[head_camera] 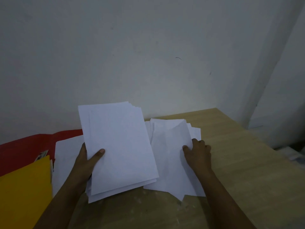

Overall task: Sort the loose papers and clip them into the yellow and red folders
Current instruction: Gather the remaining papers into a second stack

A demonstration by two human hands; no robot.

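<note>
A person's left hand (87,160) holds a stack of white papers (118,146) raised and tilted above a light wooden table (239,162), thumb pressed flat across the top sheet near its left edge and the remaining fingers hidden beneath the stack, clamping it from below. The forearm reaches up from the lower left of the head view, wrist bent slightly so the sheets lean away from the camera, their far corners fanned and uneven.

Just right of the held stack, a loose pile of papers (173,162) lies spread on the table, its sheets skewed and overlapping, one corner jutting toward the viewer. The right hand (198,154) rests on this pile's right side, knuckles up, fingers curled and close together with the tips digging at the edge of the upper sheets; whether they have a sheet pinched cannot be told. The right forearm extends straight in from the lower right.

To the left of the held stack, a red folder (24,146) lies open flat against the wall (148,47), with a white sheet (66,156) on it. A yellow folder (23,192) overlaps the red one nearer the viewer, at the frame's left edge, and a small printed card (42,155) peeks out at its far corner. The pale wall rises behind the table.
</note>
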